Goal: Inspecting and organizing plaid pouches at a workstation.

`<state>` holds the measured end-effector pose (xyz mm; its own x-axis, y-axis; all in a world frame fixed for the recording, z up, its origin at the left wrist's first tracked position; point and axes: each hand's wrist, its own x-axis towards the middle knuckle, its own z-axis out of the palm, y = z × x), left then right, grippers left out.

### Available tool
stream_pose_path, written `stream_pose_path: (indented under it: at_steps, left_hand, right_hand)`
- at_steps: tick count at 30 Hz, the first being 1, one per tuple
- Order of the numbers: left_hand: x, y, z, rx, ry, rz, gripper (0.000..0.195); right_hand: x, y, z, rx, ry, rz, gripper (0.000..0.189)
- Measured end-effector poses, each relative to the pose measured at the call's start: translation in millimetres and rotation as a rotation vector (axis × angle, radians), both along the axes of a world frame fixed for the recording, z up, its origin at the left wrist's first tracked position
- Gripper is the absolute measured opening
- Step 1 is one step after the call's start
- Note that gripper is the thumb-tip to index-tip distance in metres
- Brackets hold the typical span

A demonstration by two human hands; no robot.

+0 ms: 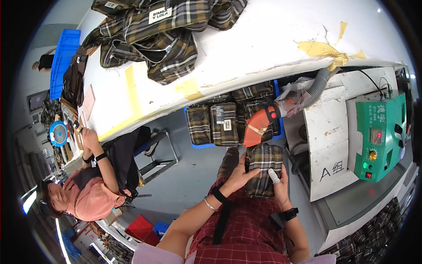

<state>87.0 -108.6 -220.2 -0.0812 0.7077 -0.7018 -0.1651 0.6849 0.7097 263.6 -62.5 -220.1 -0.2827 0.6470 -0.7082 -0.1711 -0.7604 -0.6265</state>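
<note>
Both my hands hold a plaid fabric pouch [266,161] in front of my waist. My left hand [240,176] grips its left side, thumb lying across the front face. On the right edge is my right hand [280,188], its thumb wrapped in something white. The pouch's upper end lies just under the mouth of an orange nozzle [255,127] on a grey flexible hose [318,87]; whether they touch, I cannot tell. Behind the nozzle, several similar pouches [226,132] stand packed in a blue crate [280,128], some bearing white labels.
More plaid pouches [165,49] are heaped on the white table [237,56] ahead. A green control box [380,138] with a knob and lit display stands at right, beside a white board [326,145]. Left, a person [89,198] works at the table near a blue fan [59,133].
</note>
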Motion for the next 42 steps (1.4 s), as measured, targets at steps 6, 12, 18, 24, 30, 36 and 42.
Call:
stream_pose_path:
  at_steps: [6,12,18,24,30,36,42]
  left_hand:
    - [-105,-27,-23,-0.189,-0.137,0.283,0.086]
    - [-233,-25,-95,-0.038,0.236,0.235,0.074]
    - [-240,-14,-155,-0.257,0.388,0.516,0.063]
    - [-255,-30,-164,-0.350,0.278,0.736,0.058]
    - [-220,-3,-112,-0.185,0.439,0.527,0.061]
    - [-177,-39,-99,0.101,0.887,0.453,0.051]
    - [-132,-35,-60,0.110,0.963,0.008,0.024]
  right_hand:
    - [-32,7,-17,-0.009,0.028,0.443,0.057]
    - [-21,30,-7,-0.010,-0.019,0.379,0.034]
    - [28,45,-21,0.063,-0.249,0.286,0.024]
    - [14,33,-38,0.055,-0.277,0.237,0.019]
    - [-73,-2,-126,0.444,-0.484,0.646,0.036]
    - [-146,15,-187,1.015,-0.880,0.487,0.035]
    - [-136,23,-131,0.981,-0.718,0.566,0.023]
